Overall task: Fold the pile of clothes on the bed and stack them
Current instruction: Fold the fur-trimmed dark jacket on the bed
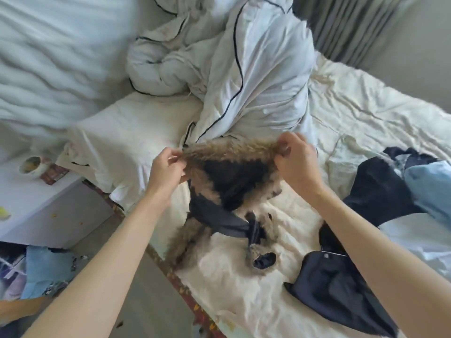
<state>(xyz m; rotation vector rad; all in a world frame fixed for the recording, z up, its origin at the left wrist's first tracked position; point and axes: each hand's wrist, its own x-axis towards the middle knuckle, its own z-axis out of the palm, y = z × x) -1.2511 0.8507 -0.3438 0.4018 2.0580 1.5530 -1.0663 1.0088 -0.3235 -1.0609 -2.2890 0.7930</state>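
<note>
A dark navy garment with tan fleece lining (229, 181) hangs above the bed, its lower part trailing onto the cream sheet (244, 276). My left hand (168, 167) pinches its fuzzy top edge at the left corner. At the right corner of the same edge my right hand (296, 159) pinches it, stretching the edge between them. A dark navy garment (336, 286) lies crumpled at the lower right. More dark and light blue clothes (400, 186) are heaped at the right side of the bed.
A bunched white duvet with dark piping (239, 69) fills the far part of the bed, beside a white pillow (127, 142). A white bedside table (36, 198) with a bowl (33, 164) stands left. Blue clothes (46, 269) lie on the floor at the lower left.
</note>
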